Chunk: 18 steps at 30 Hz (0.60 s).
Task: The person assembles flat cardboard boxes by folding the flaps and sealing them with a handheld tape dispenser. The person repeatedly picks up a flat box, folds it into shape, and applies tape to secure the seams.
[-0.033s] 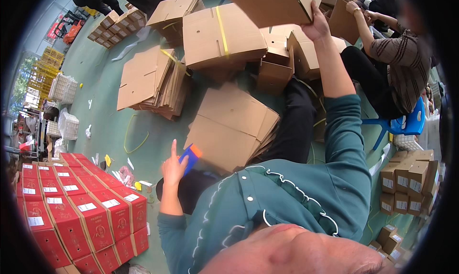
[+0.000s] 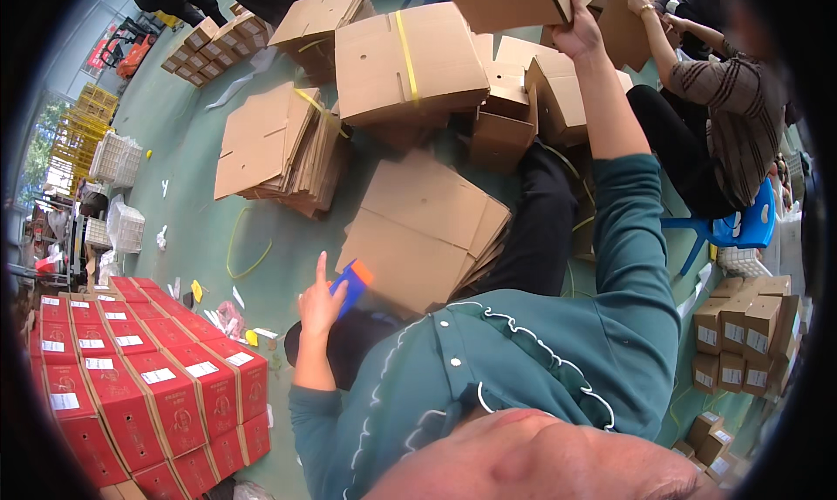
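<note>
My left hand (image 2: 320, 301) is closed round a blue-and-orange hand tool (image 2: 351, 288), with its index finger pointing up. The tool's exact kind is not clear. Raised at the top of the view, my right hand (image 2: 577, 34) grips the edge of a brown cardboard carton (image 2: 514, 1), which the frame's upper edge cuts off. Below, a stack of flattened cartons (image 2: 410, 230) lies in front of me by my legs, just past the tool.
Strapped flattened cartons (image 2: 410, 60) and a loose bundle (image 2: 261, 147) stand ahead. Red boxes (image 2: 148, 360) are piled at left, small brown boxes (image 2: 741, 326) at right. A co-worker (image 2: 732, 108) sits by a blue chair (image 2: 745, 225) at right. Yellow strapping (image 2: 248, 273) lies on the floor.
My right hand and the carton have shifted slightly up and to the right. My left hand with the tool has moved a touch to the right.
</note>
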Motion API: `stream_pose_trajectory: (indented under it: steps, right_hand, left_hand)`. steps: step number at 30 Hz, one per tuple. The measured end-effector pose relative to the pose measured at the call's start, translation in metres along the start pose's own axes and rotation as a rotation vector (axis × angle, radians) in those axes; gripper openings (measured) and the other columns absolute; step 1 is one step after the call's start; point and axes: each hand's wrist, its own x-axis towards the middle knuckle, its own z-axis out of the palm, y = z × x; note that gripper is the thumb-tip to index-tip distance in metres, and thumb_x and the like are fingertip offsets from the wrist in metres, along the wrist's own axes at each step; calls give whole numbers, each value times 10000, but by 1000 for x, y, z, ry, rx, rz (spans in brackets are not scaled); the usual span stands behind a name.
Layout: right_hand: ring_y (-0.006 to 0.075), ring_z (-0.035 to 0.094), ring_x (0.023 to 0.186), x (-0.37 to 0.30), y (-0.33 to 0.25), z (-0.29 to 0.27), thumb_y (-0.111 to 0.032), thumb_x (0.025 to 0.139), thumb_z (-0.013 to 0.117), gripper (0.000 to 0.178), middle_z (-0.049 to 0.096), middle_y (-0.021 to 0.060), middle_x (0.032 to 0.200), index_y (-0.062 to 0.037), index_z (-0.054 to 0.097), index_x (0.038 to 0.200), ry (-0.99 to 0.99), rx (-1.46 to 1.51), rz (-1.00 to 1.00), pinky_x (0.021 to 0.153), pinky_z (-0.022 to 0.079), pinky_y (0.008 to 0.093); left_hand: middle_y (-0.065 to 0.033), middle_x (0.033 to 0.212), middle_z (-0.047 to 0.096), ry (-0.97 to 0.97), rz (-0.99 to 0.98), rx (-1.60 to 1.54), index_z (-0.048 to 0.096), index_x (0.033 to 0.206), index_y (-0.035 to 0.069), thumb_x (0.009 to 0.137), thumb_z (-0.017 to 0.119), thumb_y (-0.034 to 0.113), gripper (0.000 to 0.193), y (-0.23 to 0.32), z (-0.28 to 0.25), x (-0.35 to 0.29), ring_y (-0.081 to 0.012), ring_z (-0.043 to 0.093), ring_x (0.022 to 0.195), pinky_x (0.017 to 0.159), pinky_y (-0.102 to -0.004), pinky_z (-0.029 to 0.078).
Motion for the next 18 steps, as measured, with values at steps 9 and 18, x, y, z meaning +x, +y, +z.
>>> stream_pose_trajectory:
  steps: [9, 18]
  right_hand:
    - [208, 480, 1263, 49, 61, -60, -554, 959, 546, 533, 545, 97, 1349, -122, 544, 1270, 416, -526, 176, 1026, 338, 509]
    - [332, 558, 1232, -212, 322, -103, -419, 885, 678, 630, 583, 193, 1326, -46, 528, 1370, -620, -1418, 219, 1027, 445, 404]
  left_hand:
    - [-155, 888, 712, 28, -116, -236, 311, 1525, 241, 880, 653, 417, 751, 15, 21, -5, -395, 683, 858, 786, -489, 525]
    - [-205, 1052, 598, 317, -198, -39, 552, 1376, 224, 899, 674, 226, 492, -13, 86, 32, -389, 604, 1007, 882, -466, 482]
